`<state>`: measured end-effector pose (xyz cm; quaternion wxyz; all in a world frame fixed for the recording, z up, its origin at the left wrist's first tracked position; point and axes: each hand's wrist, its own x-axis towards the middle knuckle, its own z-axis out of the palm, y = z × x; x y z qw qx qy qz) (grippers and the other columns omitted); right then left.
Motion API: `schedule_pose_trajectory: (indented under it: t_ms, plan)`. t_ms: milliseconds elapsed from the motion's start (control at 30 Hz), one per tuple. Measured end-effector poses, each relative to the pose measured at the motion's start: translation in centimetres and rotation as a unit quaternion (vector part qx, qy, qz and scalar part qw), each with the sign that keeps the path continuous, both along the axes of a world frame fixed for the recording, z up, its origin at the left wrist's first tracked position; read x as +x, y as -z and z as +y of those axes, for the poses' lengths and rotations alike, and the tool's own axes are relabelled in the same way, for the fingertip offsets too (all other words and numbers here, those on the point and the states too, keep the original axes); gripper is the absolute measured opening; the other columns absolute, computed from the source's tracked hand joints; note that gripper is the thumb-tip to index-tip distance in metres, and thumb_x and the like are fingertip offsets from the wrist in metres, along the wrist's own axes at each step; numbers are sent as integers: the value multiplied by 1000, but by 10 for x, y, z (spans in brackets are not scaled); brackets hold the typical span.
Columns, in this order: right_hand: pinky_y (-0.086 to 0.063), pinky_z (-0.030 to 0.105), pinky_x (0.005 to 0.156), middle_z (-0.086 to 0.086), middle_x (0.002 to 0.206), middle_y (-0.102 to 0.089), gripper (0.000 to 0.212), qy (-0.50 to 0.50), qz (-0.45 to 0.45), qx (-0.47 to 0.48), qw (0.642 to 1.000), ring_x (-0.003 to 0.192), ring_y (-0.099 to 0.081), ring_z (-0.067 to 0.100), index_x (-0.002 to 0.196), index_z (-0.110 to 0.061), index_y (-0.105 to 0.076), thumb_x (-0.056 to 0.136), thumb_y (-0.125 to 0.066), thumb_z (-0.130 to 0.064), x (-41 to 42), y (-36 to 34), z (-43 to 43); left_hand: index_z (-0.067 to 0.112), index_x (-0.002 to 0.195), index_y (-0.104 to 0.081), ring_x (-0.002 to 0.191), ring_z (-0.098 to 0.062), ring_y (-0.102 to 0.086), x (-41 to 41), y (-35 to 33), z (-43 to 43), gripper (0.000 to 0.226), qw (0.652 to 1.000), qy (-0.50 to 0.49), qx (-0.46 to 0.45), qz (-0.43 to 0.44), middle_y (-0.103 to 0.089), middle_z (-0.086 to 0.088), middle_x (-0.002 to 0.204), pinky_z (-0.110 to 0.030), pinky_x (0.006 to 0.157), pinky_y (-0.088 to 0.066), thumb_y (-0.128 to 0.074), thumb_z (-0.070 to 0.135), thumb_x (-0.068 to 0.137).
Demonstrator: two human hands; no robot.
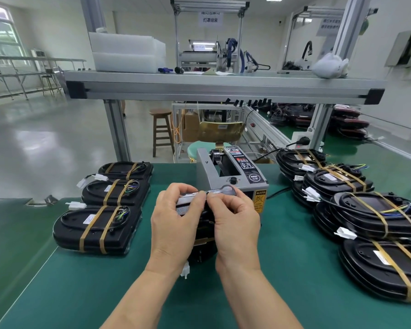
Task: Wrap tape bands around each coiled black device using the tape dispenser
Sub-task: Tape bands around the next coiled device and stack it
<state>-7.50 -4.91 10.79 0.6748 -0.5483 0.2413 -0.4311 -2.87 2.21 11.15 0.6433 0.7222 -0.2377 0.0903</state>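
Left hand (176, 219) and right hand (235, 219) both pinch the clear tape strip (220, 191) -- axis left-right, atop the upright coiled black device (203, 250); mid-worktop, grey tape dispenser (205, 169) just behind.

A wooden stool (161, 129) stands on glossy grey floor (45, 138) beneath ceiling lights.

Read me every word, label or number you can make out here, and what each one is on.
"灯罩组装": white hanging sign on the far aluminium frame; its upper line is blurred.
"CAUTION": yellow warning sticker on the grey tape dispenser.
"SEMI": round black badge on the dispenser's top.
Too blurred or small: second white sign at right, dispenser's control panel, white labels on the black coiled devices.
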Motion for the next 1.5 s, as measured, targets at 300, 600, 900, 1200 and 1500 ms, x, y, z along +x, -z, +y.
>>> schedule_pose_trajectory:
  t_ms: [300,600,900,1200,1500]
  plan:
    - [-46,34,102,-16,111,-54,11,72,23,-52,996,111,-54,-3,82,-24,-67,81,-77,-20,0,10,-2,30,79,-64,88,-14,-61,1,1,-5,12,1000,-28,-11,-4,-63,2,90,-39,84,-51,-73,23,82]
    - [-45,19,88,-12,108,-54,49,76,37,-78,993,105,-54,7,97,-35,-44,71,-86,-27,9,7,-9,34,79,-63,85,-3,-56,1,3,-4,7,999,2,-33,18,-61,5,91,-22,75,-42,-56,34,79]
    - [-48,9,73,-13,102,-74,19,-129,-50,3,990,96,-67,-1,106,-26,-68,97,-57,-39,-9,22,-38,29,77,-67,83,-15,-59,19,12,7,8,983,4,-146,111,-65,7,81,-34,78,-49,-64,27,84]
    - [-40,11,100,-26,129,-61,62,-252,121,-257,925,125,-53,-2,129,-55,-51,79,-76,-29,-27,50,-59,14,89,-62,72,-15,-63,24,28,13,32,932,79,-232,267,-66,-4,82,-33,69,-48,-77,28,65]
    - [-42,26,101,-26,117,-54,79,-146,235,-385,881,113,-52,-2,133,-52,-39,65,-78,-43,-25,42,-66,28,104,-71,105,-8,-63,33,41,34,24,955,145,-115,232,-71,8,110,-32,88,-43,-65,33,82]
